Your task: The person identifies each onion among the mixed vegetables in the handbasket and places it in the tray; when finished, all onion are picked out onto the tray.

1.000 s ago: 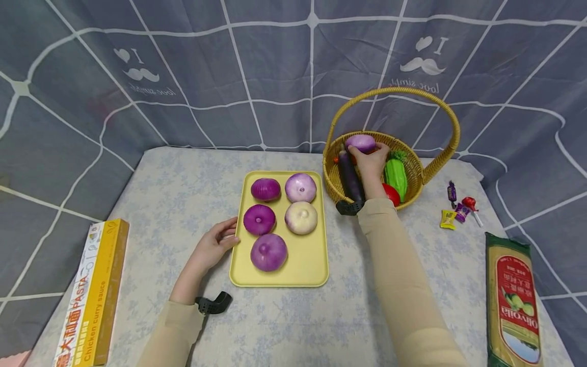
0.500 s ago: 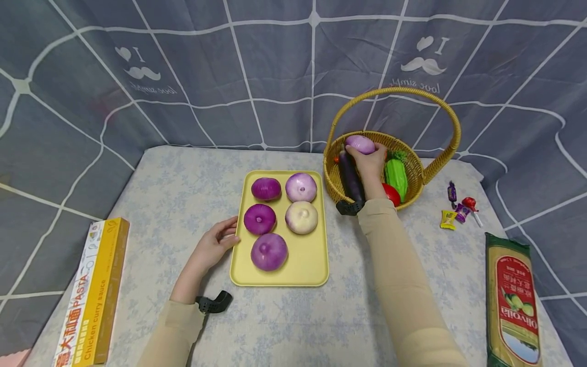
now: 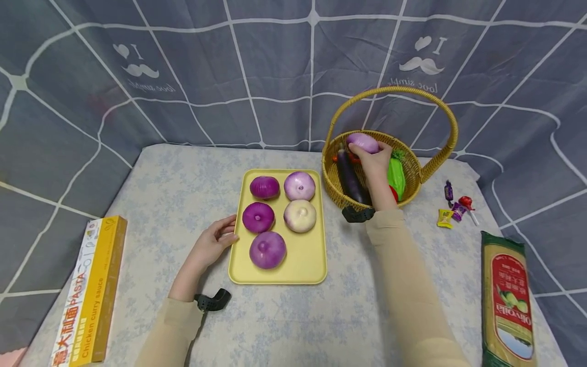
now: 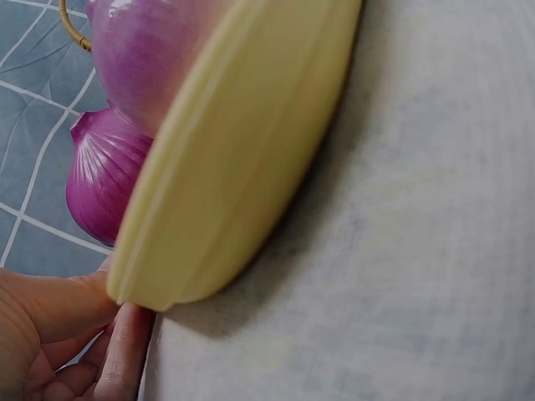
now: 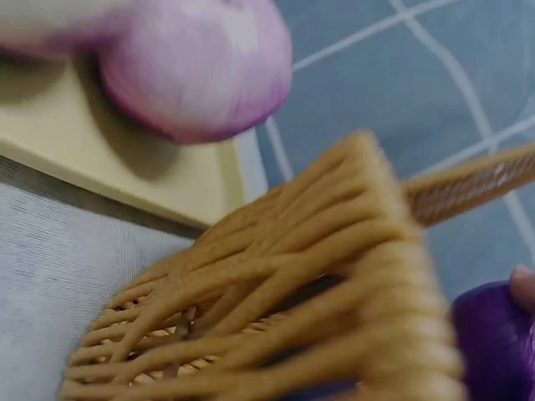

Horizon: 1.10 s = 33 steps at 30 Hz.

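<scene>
My right hand [image 3: 377,160] pinches a pale purple onion [image 3: 362,141] between thumb and fingers at the back of the wicker basket [image 3: 415,176]. A dark eggplant [image 3: 349,176] lies beside that hand in the basket, with a green ridged vegetable [image 3: 396,176] on the other side. At the left edge of the yellow tray [image 3: 300,260], my left hand [image 3: 211,243] holds the rim, thumb on top and fingers against the side. Several onions sit on the tray, among them a large purple one [image 3: 268,250] and a whitish one [image 3: 300,216].
The basket's tall handle [image 3: 396,89] arches over its contents. Wrapped candies [image 3: 458,211] and a lollipop [image 3: 465,202] lie right of the basket. A pasta bag [image 3: 508,300] is at the right edge, a yellow pasta box [image 3: 94,290] at the left. A grey curtain [image 3: 275,66] hangs behind.
My right hand has shifted slightly right and towards me, with the onion in its fingers moving a little right. The left hand stays at the tray's edge.
</scene>
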Each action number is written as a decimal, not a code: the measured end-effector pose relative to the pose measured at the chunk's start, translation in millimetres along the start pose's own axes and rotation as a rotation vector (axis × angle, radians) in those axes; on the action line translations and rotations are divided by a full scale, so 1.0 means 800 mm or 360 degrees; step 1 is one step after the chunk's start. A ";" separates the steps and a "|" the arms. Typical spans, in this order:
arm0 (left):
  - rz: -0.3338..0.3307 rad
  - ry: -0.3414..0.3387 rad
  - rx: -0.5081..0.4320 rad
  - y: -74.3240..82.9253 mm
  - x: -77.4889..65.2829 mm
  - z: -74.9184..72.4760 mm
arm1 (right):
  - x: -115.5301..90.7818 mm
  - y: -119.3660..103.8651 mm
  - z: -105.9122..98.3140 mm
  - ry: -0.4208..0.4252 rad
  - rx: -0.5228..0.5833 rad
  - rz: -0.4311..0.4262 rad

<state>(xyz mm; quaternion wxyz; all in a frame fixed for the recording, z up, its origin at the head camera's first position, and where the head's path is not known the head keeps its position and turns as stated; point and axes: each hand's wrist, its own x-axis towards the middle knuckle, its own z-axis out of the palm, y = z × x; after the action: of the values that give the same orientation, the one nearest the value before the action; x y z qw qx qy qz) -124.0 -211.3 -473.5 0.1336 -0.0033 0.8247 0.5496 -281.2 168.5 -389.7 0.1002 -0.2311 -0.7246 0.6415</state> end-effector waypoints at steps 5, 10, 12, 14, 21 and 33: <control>0.0002 0.0005 0.0023 0.001 0.000 -0.003 | -0.032 -0.009 -0.015 -0.0076 0.0021 -0.0025; 0.0011 0.0004 0.0039 0.004 -0.001 -0.003 | -0.071 -0.016 -0.033 -0.0232 -0.0025 -0.0110; 0.0007 -0.0001 0.0029 0.005 -0.002 -0.003 | -0.089 -0.017 -0.040 -0.0303 -0.0059 -0.0155; 0.0006 -0.0004 0.0018 0.006 -0.002 -0.002 | -0.106 -0.015 -0.046 -0.0375 -0.0126 -0.0200; 0.0026 -0.0011 0.0015 0.006 -0.002 -0.001 | -0.162 0.010 -0.058 -0.0652 -0.0234 -0.0250; 0.0024 -0.0001 -0.0020 0.006 0.000 0.000 | -0.229 0.080 -0.051 -0.0965 -0.0336 -0.0229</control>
<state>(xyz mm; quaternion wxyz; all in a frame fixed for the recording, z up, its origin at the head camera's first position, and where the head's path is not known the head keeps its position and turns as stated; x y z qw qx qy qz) -124.4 -209.4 -469.4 0.1297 0.0021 0.8211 0.5558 -89.9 124.3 -418.1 -0.0997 0.0132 -0.7983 0.5938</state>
